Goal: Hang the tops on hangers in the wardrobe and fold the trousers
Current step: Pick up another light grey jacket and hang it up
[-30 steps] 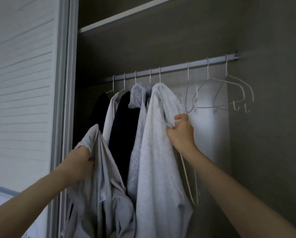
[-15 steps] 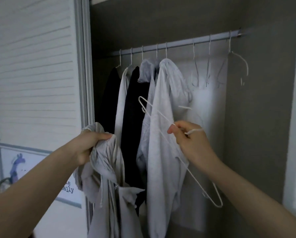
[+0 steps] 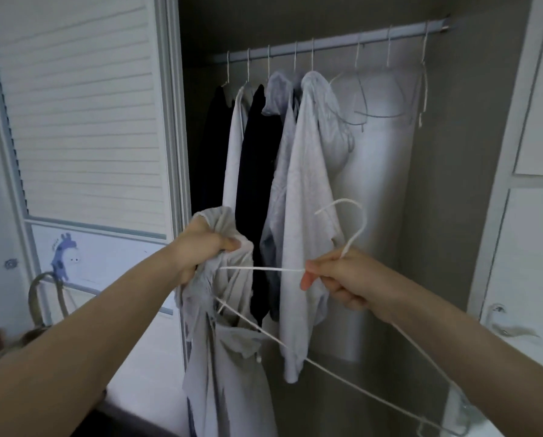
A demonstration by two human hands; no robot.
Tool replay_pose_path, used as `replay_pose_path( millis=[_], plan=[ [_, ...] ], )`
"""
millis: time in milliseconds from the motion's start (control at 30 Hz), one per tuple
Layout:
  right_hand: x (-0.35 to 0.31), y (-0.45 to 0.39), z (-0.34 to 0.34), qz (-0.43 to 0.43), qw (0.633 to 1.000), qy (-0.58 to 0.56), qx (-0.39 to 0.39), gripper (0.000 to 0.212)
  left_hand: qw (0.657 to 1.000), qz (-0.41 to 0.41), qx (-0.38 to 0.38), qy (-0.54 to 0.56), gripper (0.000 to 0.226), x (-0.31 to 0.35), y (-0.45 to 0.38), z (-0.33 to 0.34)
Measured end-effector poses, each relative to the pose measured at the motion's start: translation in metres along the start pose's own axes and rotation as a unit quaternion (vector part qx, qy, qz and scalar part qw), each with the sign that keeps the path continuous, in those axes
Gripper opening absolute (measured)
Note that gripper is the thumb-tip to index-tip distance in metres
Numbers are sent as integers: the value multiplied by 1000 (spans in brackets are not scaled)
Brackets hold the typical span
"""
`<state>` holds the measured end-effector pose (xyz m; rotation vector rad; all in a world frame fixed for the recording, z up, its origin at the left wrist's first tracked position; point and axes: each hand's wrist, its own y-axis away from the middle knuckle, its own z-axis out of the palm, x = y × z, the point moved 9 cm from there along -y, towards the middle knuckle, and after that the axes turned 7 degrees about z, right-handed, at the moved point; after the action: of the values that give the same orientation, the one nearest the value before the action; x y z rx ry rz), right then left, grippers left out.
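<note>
The left hand (image 3: 205, 250) grips a bunched grey top (image 3: 223, 335) at its upper edge — the cloth hangs straight down from the fist. At three o'clock of it, the right hand (image 3: 342, 279) pinches a white wire hanger (image 3: 355, 228) below the hook, one arm of the hanger reaching into the top. At twelve o'clock, a rail (image 3: 336, 42) carries hung tops (image 3: 308, 184) and bare hangers (image 3: 377, 99).
</note>
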<state>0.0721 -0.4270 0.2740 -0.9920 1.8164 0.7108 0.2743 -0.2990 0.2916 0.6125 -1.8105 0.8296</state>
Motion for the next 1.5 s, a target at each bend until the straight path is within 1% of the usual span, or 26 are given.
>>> replay_pose_path(
  millis=[67,133,267,400,467,567,633,700,733,767,800,867,933,1000,1067,1100,1133,1167,1200,1233,1267,1300,1333,1400,1467,1500],
  plan=[
    [0,-3,6,5,1000,28,9,30,999,26,-29,-28,39,9,5,19],
    [-1,-4,-1,6,998,51,23,28,997,48,-30,-56,42,18,9,24],
    [-8,0,-31,-10,997,56,54,26,997,18,-11,-81,40,20,12,13],
    [-17,2,-53,-44,997,39,56,28,990,32,-29,-134,38,22,18,19],
    [-18,-5,-49,-62,992,85,64,28,996,24,-24,-77,34,21,20,28],
    [-7,-19,-8,-104,975,185,73,28,997,11,-24,71,18,24,26,62],
    [4,-25,14,-127,978,153,61,34,990,20,-40,132,10,30,31,86],
    [14,-30,1,-124,989,50,68,40,983,34,-94,154,16,39,32,101],
    [19,-31,-11,-111,991,-7,73,39,979,64,-148,123,18,46,35,104],
    [22,-30,-24,-101,991,-56,75,36,971,118,-204,35,20,53,39,105],
    [23,-29,-35,-99,988,-89,74,33,952,174,-237,-81,22,58,44,104],
    [20,-25,-49,-110,985,-116,69,29,899,260,-210,-283,22,62,47,99],
    [17,-23,-47,-121,982,-132,52,26,850,312,-169,-389,22,66,46,99],
    [11,-19,-32,-136,984,-111,27,23,785,336,-147,-500,41,63,46,109],
    [4,-14,-18,-156,987,-46,8,22,728,397,-137,-542,41,70,59,120],
    [0,-12,-15,-173,985,-5,10,20,697,442,-134,-549,29,74,68,126],
    [-3,-10,-18,-198,978,51,37,18,678,471,-128,-550,17,77,76,129],
    [-8,-4,-25,-229,961,123,98,15,672,493,-107,-542,19,80,81,124],
    [-11,6,-36,-270,928,183,183,13,704,474,-97,-519,16,77,78,115],
    [-15,22,-44,-325,888,197,257,12,743,446,-84,-491,8,73,69,102],
    [-16,40,-46,-383,859,174,290,12,792,402,-64,-455,16,68,59,88],
    [-11,49,-39,-416,859,144,262,11,830,367,-30,-419,24,62,51,72],
    [-3,50,-22,-421,880,123,184,9,851,347,27,-394,27,60,45,56],
    [23,32,29,-352,918,183,12,10,868,325,104,-361,37,64,41,36],
    [50,12,57,-300,914,270,-40,20,879,319,123,-332,46,71,40,28],
    [57,2,63,-285,920,265,-51,31,882,317,123,-327,46,75,41,26]
  ],
)
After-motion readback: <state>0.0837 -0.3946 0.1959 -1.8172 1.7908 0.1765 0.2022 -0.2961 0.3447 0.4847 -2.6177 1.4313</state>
